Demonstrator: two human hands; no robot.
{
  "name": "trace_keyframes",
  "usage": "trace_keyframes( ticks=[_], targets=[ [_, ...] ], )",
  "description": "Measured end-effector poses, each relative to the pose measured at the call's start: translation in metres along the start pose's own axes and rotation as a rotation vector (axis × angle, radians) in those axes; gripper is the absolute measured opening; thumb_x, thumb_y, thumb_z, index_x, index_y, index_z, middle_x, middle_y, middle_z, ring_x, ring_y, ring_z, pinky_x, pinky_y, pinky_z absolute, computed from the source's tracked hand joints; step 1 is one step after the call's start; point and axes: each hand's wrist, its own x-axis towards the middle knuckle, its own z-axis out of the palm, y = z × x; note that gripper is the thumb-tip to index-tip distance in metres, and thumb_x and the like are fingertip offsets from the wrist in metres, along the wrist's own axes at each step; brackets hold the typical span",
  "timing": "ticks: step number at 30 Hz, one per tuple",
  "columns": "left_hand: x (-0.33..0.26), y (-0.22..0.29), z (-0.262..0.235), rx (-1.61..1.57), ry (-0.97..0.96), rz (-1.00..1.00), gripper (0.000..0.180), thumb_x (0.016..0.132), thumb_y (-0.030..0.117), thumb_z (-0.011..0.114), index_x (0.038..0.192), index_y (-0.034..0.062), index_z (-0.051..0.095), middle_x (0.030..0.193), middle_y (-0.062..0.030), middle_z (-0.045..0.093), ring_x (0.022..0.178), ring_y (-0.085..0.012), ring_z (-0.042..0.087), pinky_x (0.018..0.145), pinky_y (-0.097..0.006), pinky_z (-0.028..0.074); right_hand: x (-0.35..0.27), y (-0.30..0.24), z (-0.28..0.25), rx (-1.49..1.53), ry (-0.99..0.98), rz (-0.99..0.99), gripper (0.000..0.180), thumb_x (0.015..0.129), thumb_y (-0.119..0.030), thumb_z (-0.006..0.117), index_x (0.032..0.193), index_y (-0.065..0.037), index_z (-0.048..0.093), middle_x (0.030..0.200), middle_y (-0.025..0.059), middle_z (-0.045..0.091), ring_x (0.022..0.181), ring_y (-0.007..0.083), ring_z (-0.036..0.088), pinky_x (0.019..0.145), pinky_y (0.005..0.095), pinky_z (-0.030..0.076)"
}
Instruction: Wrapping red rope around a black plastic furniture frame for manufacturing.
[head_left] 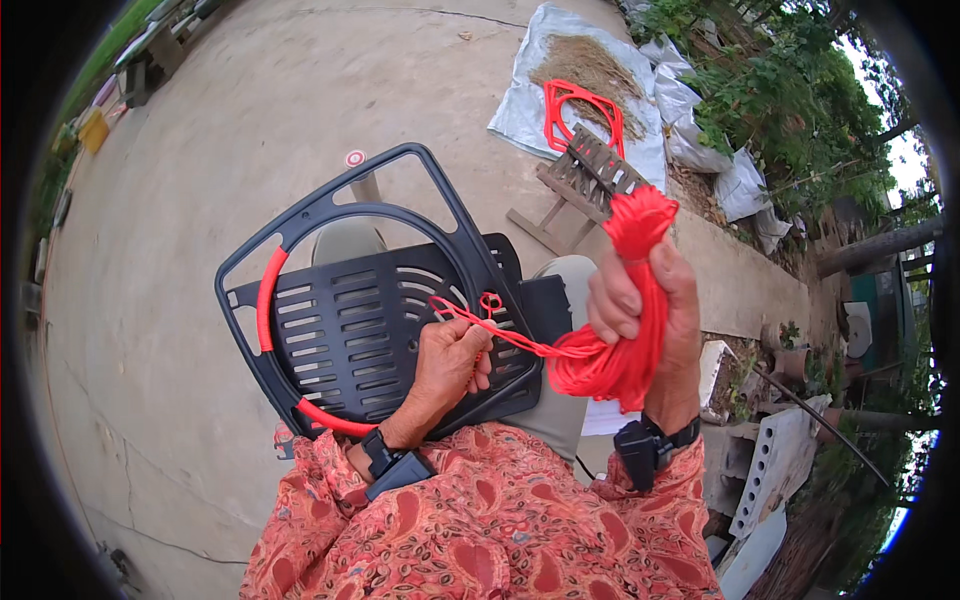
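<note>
On my lap lies a black plastic frame [440, 200] with a large ring in it, above a black slotted panel [330, 272]. Two stretches of the ring carry smooth red wrapping [267, 300], one at the left and one nearest me. My left hand [448, 362] is closed at the ring's right side, pinching red cord where it meets the frame. Small red loops stand out by those fingertips. Raised to the right, my right hand [682, 325] grips a thick bundle of red cord [612, 375]. Several strands run between the two hands.
A wooden stool [590, 190] stands ahead on the right, with a red frame [585, 105] beyond it. Dried plant matter [590, 65] covers part of a pale sheet [515, 105]. White sacks [690, 130] and shrubs line the right side. Concrete floor [150, 330] stretches to the left.
</note>
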Motion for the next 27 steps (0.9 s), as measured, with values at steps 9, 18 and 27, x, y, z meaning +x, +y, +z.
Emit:
trace_keyframes(
  ticks=[9, 18, 27],
  targets=[
    [-0.001, 0.001, -0.002, -0.055, -0.001, 0.007, 0.022, 0.093, 0.02, 0.061, 0.082, 0.0007, 0.061, 0.055, -0.0061, 0.058, 0.037, -0.0124, 0.052, 0.031, -0.023, 0.036, -0.133, -0.099, -0.147, -0.438, 0.544, -0.015, 0.028, 0.089, -0.027, 0.062, 0.101, -0.007, 0.047, 0.056, -0.0043, 0.036, 0.04, 0.004, 0.032, 0.033, 0.0206, 0.025],
    [-0.008, 0.015, 0.002, -0.127, -0.098, 0.009, 0.032, 0.096, 0.027, 0.05, 0.102, -0.0011, 0.064, 0.06, -0.0075, 0.061, 0.041, -0.0123, 0.054, 0.035, -0.023, 0.038, -0.097, -0.061, -0.151, -0.885, 0.663, 0.133, 0.02, 0.091, -0.024, 0.06, 0.1, -0.008, 0.051, 0.068, -0.0027, 0.053, 0.056, 0.0031, 0.048, 0.049, 0.0192, 0.04],
    [-0.006, 0.006, -0.004, -0.138, -0.102, 0.05, 0.031, 0.096, 0.023, 0.05, 0.104, -0.0032, 0.063, 0.063, -0.0076, 0.062, 0.044, -0.012, 0.055, 0.037, -0.022, 0.04, -0.05, 0.014, -0.044, -1.203, 0.106, 0.256, 0.028, 0.082, -0.02, 0.07, 0.099, -0.001, 0.06, 0.087, 0.0081, 0.065, 0.079, 0.0142, 0.06, 0.073, 0.0293, 0.048]
  ],
)
